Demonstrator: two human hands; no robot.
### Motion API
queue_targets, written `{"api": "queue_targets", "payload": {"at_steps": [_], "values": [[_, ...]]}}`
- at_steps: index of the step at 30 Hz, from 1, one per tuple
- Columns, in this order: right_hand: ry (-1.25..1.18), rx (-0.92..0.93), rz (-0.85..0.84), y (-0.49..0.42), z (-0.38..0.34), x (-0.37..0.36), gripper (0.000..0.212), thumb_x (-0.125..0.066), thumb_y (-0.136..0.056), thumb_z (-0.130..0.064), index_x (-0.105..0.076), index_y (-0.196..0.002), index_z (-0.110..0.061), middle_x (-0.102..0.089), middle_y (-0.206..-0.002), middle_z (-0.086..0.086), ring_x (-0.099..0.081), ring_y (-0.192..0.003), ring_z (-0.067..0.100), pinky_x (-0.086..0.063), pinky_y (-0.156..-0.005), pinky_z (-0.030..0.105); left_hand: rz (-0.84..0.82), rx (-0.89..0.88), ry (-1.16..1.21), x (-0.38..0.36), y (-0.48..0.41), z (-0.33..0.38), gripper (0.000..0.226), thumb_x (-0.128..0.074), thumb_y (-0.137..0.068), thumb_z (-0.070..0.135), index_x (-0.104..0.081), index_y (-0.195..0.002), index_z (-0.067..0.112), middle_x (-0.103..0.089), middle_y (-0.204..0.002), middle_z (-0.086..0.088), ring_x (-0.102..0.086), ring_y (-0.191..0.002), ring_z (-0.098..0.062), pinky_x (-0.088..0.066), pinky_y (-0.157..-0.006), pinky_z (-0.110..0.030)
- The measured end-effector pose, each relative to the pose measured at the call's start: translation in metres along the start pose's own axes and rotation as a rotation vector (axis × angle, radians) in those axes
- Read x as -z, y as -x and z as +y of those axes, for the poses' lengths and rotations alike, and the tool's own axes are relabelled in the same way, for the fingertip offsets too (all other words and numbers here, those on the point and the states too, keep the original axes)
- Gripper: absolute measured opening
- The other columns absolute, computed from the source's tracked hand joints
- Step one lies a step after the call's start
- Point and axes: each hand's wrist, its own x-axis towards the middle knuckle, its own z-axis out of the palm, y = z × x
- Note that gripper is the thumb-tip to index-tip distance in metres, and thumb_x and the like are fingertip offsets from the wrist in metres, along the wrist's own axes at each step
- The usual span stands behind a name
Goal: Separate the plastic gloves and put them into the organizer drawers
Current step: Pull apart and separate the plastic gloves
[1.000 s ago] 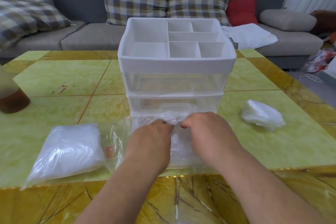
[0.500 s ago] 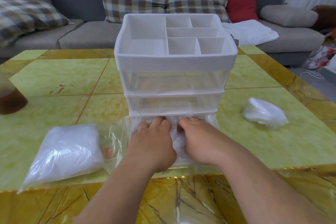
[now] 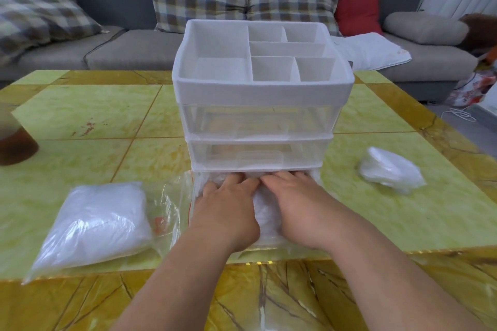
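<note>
A white organizer (image 3: 262,94) with a divided top tray and clear drawers stands mid-table. Its bottom drawer (image 3: 194,191) is pulled out toward me and holds crumpled clear plastic gloves (image 3: 265,213). My left hand (image 3: 228,209) and my right hand (image 3: 298,207) lie side by side on the gloves. Both press down with fairly straight fingers, and the fingertips reach the organizer's front edge. A sealed bag of white gloves (image 3: 94,223) lies at the left. A loose wad of gloves (image 3: 390,177) lies at the right.
An empty clear zip bag (image 3: 168,204) lies between the full bag and the drawer. A brown-bottomed container (image 3: 13,145) stands at the table's left edge. A grey sofa (image 3: 113,43) with checked cushions runs behind the yellow-green table (image 3: 107,121).
Both hands went from pinching the glove wad above the drawer to lying flat on it, fingers stretched forward. The gloves now sit lower in the drawer.
</note>
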Motion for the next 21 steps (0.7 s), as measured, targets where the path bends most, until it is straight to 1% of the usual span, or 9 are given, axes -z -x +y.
{"api": "queue_targets", "payload": {"at_steps": [2,8,9,11,12,13,16,19,21], "values": [[-0.046,-0.043,-0.022,-0.005,-0.001,-0.003,0.075,-0.059,-0.082,-0.010,-0.033,-0.149,-0.032,-0.035,-0.152,-0.007,-0.031,-0.140,0.025,-0.023,-0.120,0.038,-0.012,0.024,0.018,0.001,0.000,0.001,0.082,-0.062,-0.081,0.015,-0.027,-0.148,0.045,-0.031,-0.146,0.019,-0.035,-0.127,-0.033,-0.038,-0.106,-0.039],[-0.174,-0.104,-0.083,-0.005,-0.004,0.002,0.057,-0.055,-0.086,-0.013,-0.044,-0.140,-0.029,-0.041,-0.141,-0.005,-0.042,-0.132,0.022,-0.040,-0.108,0.034,-0.043,0.070,0.038,0.003,0.000,0.003,0.084,-0.064,-0.081,0.014,-0.025,-0.150,0.043,-0.030,-0.147,0.015,-0.033,-0.131,-0.033,-0.034,-0.107,-0.040],[-0.172,-0.109,-0.113,0.000,-0.005,0.008,0.047,-0.053,-0.088,-0.011,-0.050,-0.132,-0.025,-0.043,-0.136,-0.004,-0.044,-0.128,0.021,-0.042,-0.099,0.030,-0.043,0.074,0.035,0.003,0.000,0.004,0.084,-0.064,-0.081,0.013,-0.025,-0.150,0.042,-0.030,-0.147,0.015,-0.033,-0.132,-0.033,-0.033,-0.108,-0.040],[-0.102,-0.117,-0.116,0.012,-0.009,0.021,0.014,-0.050,-0.091,-0.008,-0.054,-0.097,-0.020,-0.048,-0.116,-0.002,-0.052,-0.111,0.020,-0.040,-0.074,0.023,-0.043,0.080,0.035,0.004,0.000,0.005,0.083,-0.062,-0.081,0.012,-0.027,-0.149,0.041,-0.029,-0.148,0.016,-0.031,-0.133,-0.032,-0.032,-0.109,-0.040],[-0.070,-0.130,-0.081,0.018,-0.012,0.026,0.015,-0.049,-0.093,-0.007,-0.051,-0.087,-0.021,-0.050,-0.109,-0.001,-0.055,-0.103,0.020,-0.038,-0.065,0.022,-0.045,0.083,0.039,0.004,0.000,0.006,0.082,-0.061,-0.081,0.010,-0.027,-0.150,0.041,-0.029,-0.148,0.015,-0.030,-0.134,-0.033,-0.031,-0.109,-0.040],[-0.036,-0.165,-0.055,0.023,-0.014,0.030,0.017,-0.049,-0.094,-0.006,-0.052,-0.086,-0.020,-0.053,-0.109,0.001,-0.056,-0.099,0.021,-0.039,-0.063,0.021,-0.045,0.085,0.044,0.004,0.000,0.007,0.082,-0.060,-0.081,0.009,-0.028,-0.150,0.040,-0.029,-0.148,0.015,-0.029,-0.135,-0.033,-0.031,-0.110,-0.041],[0.014,-0.251,-0.072,0.022,-0.020,0.030,0.016,-0.049,-0.095,-0.005,-0.056,-0.104,-0.016,-0.055,-0.123,0.007,-0.054,-0.100,0.023,-0.042,-0.065,0.019,-0.044,0.084,0.050,0.005,0.001,0.008,0.083,-0.057,-0.081,0.007,-0.028,-0.150,0.040,-0.029,-0.148,0.017,-0.029,-0.135,-0.032,-0.033,-0.108,-0.040],[0.030,-0.318,-0.143,0.011,-0.017,0.018,0.026,-0.052,-0.094,-0.005,-0.056,-0.120,-0.008,-0.049,-0.134,0.016,-0.057,-0.113,0.029,-0.046,-0.083,0.029,-0.027,0.069,0.064,0.004,0.001,0.005,0.080,-0.056,-0.083,0.006,-0.030,-0.150,0.041,-0.031,-0.148,0.018,-0.031,-0.133,-0.032,-0.036,-0.106,-0.039],[0.018,-0.309,-0.123,0.008,-0.016,0.014,0.035,-0.051,-0.091,0.001,-0.056,-0.126,-0.006,-0.045,-0.137,0.017,-0.056,-0.117,0.030,-0.045,-0.088,0.029,-0.022,0.051,0.063,0.003,0.000,0.001,0.077,-0.056,-0.085,0.006,-0.031,-0.150,0.039,-0.032,-0.148,0.018,-0.033,-0.132,-0.032,-0.037,-0.106,-0.038]]}}
